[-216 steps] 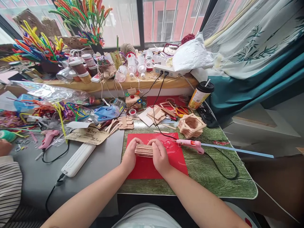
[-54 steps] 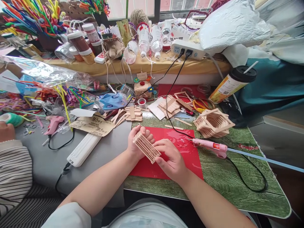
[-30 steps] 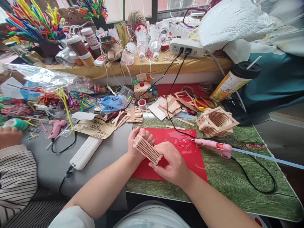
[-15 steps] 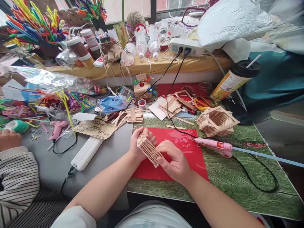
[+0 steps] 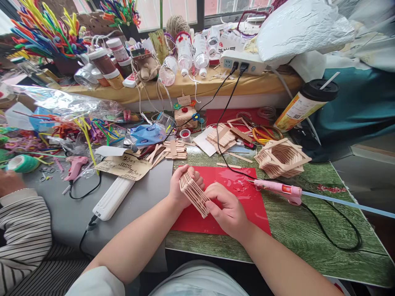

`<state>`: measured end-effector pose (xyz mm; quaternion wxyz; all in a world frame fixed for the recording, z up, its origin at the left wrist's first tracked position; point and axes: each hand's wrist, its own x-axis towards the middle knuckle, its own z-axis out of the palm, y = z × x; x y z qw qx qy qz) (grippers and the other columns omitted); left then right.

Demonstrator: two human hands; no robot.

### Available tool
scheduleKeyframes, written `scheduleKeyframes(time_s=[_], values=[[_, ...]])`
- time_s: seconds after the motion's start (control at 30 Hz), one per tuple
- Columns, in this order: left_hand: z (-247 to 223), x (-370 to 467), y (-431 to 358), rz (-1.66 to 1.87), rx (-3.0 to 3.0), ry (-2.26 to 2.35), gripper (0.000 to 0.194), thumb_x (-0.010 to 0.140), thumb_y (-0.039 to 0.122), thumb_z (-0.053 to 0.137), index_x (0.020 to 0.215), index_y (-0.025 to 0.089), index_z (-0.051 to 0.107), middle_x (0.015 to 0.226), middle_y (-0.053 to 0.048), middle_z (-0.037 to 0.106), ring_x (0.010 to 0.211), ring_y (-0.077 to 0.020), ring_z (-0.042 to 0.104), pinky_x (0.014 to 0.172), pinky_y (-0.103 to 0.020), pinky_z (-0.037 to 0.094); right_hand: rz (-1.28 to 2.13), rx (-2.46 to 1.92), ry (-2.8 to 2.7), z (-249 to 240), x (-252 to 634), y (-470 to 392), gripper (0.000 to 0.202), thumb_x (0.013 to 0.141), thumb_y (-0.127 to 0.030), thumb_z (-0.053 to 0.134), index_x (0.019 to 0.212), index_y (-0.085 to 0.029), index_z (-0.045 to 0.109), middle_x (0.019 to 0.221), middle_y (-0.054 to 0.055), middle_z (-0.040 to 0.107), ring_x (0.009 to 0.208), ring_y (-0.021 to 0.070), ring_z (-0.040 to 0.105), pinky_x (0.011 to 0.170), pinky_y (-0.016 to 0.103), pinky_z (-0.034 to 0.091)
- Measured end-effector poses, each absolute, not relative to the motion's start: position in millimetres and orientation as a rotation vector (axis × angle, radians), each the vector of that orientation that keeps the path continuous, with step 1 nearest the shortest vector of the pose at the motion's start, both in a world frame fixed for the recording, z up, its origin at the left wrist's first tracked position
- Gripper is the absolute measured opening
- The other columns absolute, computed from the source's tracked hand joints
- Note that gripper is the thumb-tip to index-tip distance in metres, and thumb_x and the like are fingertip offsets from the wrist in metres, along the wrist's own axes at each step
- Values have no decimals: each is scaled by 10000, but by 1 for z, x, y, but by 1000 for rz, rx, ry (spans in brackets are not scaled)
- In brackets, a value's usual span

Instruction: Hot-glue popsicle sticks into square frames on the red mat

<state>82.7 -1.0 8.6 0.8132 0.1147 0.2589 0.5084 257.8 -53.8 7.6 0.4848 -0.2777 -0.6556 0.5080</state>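
Observation:
A small layered structure of wooden craft sticks [image 5: 194, 195] is held tilted above a red sheet [image 5: 247, 211]. My left hand [image 5: 180, 190] wraps round its upper left end, fingers curled behind it. At the other end, my right hand [image 5: 226, 209] pinches the edge between thumb and bent fingers; exactly what lies under the fingertips is hidden. To the right of my hands lies a pink glue gun [image 5: 277, 188] with a long clear glue stick in its back. Behind it stands a twisted star-shaped stack of craft sticks [image 5: 285, 158].
Loose craft sticks [image 5: 175, 149] and brown sandpaper [image 5: 125, 165] lie ahead. A white power strip [image 5: 114, 198] and another pink glue gun [image 5: 75, 167] are leftward, near a person's striped sleeve [image 5: 24, 226]. A tilted drink cup [image 5: 304, 107] stands at right. Black cords cross the table.
The stick structure has shifted very slightly to the right in my hands. My grip looks the same. At far left, the other person's hand has moved slightly down.

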Motion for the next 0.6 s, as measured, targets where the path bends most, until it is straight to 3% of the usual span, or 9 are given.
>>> scheduleKeyframes(time_s=[0.6], values=[[0,82,-1,1093,217,534,449,1017,355,473,609,184,554,494,26,350,458,-129,380,503,-295,289,1294,-756,-1509,2,258,-55,218,1097,-342,560,946,-247,685,932,46,660,891,217,608,867,406,491]])
